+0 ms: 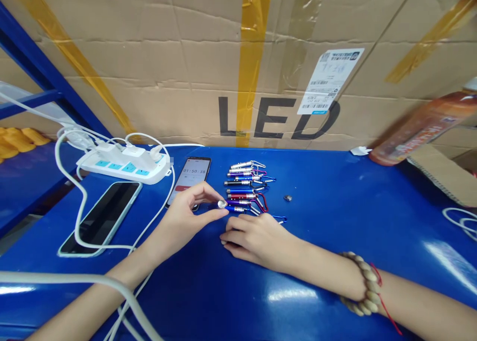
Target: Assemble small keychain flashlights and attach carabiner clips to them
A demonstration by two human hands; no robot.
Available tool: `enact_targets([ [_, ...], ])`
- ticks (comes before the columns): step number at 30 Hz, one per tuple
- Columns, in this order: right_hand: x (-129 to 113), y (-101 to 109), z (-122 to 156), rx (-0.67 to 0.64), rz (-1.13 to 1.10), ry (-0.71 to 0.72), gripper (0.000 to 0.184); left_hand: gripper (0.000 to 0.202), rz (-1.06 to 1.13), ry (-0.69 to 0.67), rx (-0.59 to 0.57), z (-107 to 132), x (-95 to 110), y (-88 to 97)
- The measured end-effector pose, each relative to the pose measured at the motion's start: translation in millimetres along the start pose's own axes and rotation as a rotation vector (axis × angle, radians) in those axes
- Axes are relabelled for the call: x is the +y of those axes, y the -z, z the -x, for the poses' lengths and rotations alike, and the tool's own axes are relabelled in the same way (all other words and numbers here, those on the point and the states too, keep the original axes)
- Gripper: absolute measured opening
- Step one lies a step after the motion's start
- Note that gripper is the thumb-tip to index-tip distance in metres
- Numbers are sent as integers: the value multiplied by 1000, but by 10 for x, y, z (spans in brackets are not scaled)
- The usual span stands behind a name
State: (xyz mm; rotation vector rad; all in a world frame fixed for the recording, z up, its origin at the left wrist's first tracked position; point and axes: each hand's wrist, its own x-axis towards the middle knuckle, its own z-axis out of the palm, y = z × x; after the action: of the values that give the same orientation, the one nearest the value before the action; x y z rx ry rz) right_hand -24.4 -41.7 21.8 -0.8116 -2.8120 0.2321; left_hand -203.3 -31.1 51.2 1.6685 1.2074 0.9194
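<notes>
Several small keychain flashlights with carabiner clips lie side by side in a column on the blue table, among them a red one and a black one. At the near end of the column, my left hand pinches the silver tip of a blue flashlight between thumb and forefinger. My right hand rests just below it with curled fingers; whatever they may hold is hidden. A blue carabiner clip sticks out beyond its knuckles. A small dark metallic piece lies to the right of the column.
Behind stands a large cardboard box. A phone showing a timer, a second phone and a white power strip with looping cables are on the left. An orange bottle leans at the right.
</notes>
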Motion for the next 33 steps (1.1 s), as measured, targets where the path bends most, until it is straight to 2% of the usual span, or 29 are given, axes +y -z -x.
enact_targets([
  [5,83,121,-4,90,-183,-155,8,13,22,9,-15,-7,-8,13],
  [8,135,238,-13,256,-294,-238,8,15,17,8,-26,-5,-12,19],
  [11,153,333,-37,433,-502,-307,9,15,-7,12,-40,4,-6,16],
  [13,143,366,-55,434,-712,-373,14,14,-11,19,-51,11,4,7],
  [15,127,374,-67,362,-892,-439,19,13,-13,26,-53,17,15,-3],
  [17,116,365,-72,298,-984,-470,23,12,-23,30,-58,21,25,-11],
  [19,115,349,-72,293,-1006,-469,22,11,-41,27,-71,27,31,-16],
  [25,134,308,-91,284,-887,-501,17,10,-84,23,-87,43,12,-40],
  [28,191,376,-80,245,-765,-464,18,9,-61,53,-118,36,-3,-63],
  [31,335,560,2,217,-492,-454,19,8,1,103,-135,29,4,-81],
  [33,477,698,97,165,-136,-550,14,9,21,111,-130,28,20,-85],
])
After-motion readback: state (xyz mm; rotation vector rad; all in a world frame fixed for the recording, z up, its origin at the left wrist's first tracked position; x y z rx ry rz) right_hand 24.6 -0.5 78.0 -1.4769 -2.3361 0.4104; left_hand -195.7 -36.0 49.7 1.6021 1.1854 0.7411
